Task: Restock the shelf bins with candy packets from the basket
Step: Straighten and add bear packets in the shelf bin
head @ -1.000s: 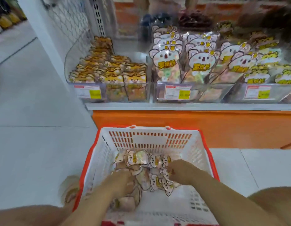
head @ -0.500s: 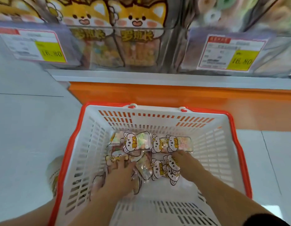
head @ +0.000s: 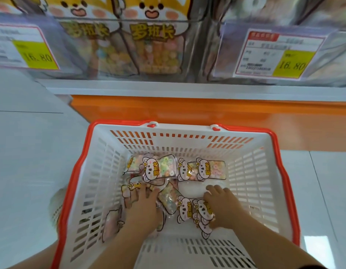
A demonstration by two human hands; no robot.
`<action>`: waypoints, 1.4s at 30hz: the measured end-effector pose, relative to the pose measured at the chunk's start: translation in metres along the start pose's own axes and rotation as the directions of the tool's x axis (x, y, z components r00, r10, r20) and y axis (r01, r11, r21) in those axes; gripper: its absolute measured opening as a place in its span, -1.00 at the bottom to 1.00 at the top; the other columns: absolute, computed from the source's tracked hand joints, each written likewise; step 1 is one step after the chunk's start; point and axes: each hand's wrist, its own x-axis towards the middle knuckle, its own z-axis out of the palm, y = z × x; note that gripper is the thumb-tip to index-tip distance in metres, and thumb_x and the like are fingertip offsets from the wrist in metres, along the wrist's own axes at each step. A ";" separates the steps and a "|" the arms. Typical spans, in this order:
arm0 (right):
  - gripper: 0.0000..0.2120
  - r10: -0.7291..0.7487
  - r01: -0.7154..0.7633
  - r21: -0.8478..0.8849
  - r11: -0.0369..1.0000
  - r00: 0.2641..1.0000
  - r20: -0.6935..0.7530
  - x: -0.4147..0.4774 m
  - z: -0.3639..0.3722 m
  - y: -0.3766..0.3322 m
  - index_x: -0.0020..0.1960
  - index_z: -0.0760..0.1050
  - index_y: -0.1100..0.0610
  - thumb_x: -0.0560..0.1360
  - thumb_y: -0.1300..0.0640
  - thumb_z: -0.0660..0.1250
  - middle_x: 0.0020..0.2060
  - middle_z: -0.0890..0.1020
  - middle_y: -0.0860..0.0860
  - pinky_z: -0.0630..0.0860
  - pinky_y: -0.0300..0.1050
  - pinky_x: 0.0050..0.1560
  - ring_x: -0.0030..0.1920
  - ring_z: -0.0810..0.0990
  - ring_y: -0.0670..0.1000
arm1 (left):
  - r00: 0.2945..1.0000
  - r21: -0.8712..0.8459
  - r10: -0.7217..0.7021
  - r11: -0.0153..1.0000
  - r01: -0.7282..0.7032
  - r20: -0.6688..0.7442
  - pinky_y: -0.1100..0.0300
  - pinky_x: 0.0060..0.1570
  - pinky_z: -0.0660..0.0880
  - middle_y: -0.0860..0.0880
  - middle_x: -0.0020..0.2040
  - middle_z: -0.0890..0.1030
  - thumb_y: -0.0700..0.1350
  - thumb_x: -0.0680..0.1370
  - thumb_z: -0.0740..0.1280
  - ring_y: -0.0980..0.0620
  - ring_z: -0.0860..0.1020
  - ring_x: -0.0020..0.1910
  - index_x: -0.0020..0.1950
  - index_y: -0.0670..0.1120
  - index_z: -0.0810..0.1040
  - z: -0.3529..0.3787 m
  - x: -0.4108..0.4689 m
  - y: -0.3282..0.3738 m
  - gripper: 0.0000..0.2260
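A white basket with an orange rim (head: 261, 171) stands on the floor below the shelf. Several clear candy packets (head: 158, 167) with white bear faces lie on its bottom. My left hand (head: 143, 208) rests palm down on the packets at the left, fingers spread over one; whether it grips is hidden. My right hand (head: 224, 206) is pressed against a fanned stack of packets (head: 195, 212) at its thumb side, fingers curled. Above are the shelf bins (head: 205, 55), holding packets with orange dog faces (head: 154, 35).
Price labels reading 16.80 hang on the bin fronts, one at the left (head: 26, 47) and one at the right (head: 279, 53). The orange shelf base (head: 187, 111) stands right behind the basket. White floor tiles (head: 32, 152) lie to the left and right.
The view has dropped and closed in on the basket and the bin fronts. Both hands have stayed among the packets, the right one shifting onto the lower stack.
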 end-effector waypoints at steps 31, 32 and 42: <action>-0.23 0.082 -0.242 0.510 0.825 0.945 0.316 -0.032 -0.070 0.003 0.34 0.35 0.01 0.25 -0.15 0.61 0.23 0.53 -0.03 0.51 -0.06 0.20 0.21 0.52 0.03 | 0.997 0.208 0.023 0.978 -0.008 -0.073 -0.07 0.25 0.45 0.00 0.21 0.47 0.09 0.57 0.22 -0.07 0.45 0.30 0.22 0.03 0.49 -0.016 -0.013 0.003 -0.72; -0.23 0.069 -0.224 0.577 0.785 0.958 0.277 -0.039 -0.085 0.004 0.35 0.36 0.01 0.26 -0.12 0.62 0.25 0.54 -0.05 0.48 -0.13 0.20 0.22 0.52 0.00 | 0.995 0.187 0.040 0.982 -0.022 -0.095 -0.06 0.24 0.46 0.01 0.08 0.50 0.06 0.56 0.21 -0.05 0.50 0.20 0.07 0.02 0.52 -0.021 -0.016 0.007 -0.81; -0.13 0.272 0.114 0.841 0.529 0.916 -0.295 -0.172 -0.242 -0.017 0.47 0.25 -0.04 0.31 -0.23 0.57 0.31 0.45 -0.16 0.42 -0.21 0.16 0.19 0.47 -0.11 | 0.957 -1.000 0.290 -0.011 0.015 0.012 -0.13 0.08 0.59 -0.24 0.13 0.66 0.20 0.46 0.42 -0.16 0.65 -0.03 0.26 -0.14 0.61 -0.139 -0.134 0.084 -0.48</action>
